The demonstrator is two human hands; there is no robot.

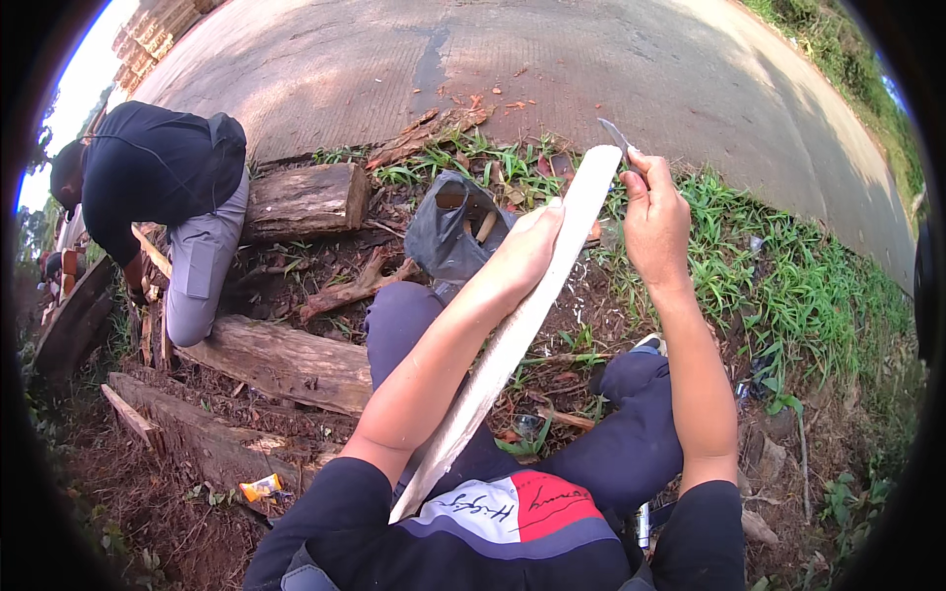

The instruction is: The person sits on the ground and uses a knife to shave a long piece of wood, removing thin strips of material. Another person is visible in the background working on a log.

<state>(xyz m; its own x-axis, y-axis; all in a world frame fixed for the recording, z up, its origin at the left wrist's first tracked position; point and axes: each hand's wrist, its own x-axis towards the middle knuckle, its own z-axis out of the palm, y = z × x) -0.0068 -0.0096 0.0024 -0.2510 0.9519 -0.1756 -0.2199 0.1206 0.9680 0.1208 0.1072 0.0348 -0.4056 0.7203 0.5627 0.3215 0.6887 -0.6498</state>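
Note:
A long pale wooden board [512, 340] slants from my lap up and away to the right, its far end rounded. My left hand [527, 251] is closed on the board's left edge, a little short of that end. In my closed right hand [655, 222] is a knife [614, 135] with a curved blade. The blade's lower part is beside the board's far tip, and its point angles up to the left. Whether the blade touches the wood, I cannot tell. Small pale shavings [583, 300] lie on the soil right of the board.
A dark bag [448, 236] with tool handles inside sits beyond my left knee. Logs [305, 202] and a long timber [286, 364] lie on the left, where a co-worker [163, 167] bends over. Grass [729, 256] borders the concrete road [591, 69]. A yellow wrapper [261, 487] lies lower left.

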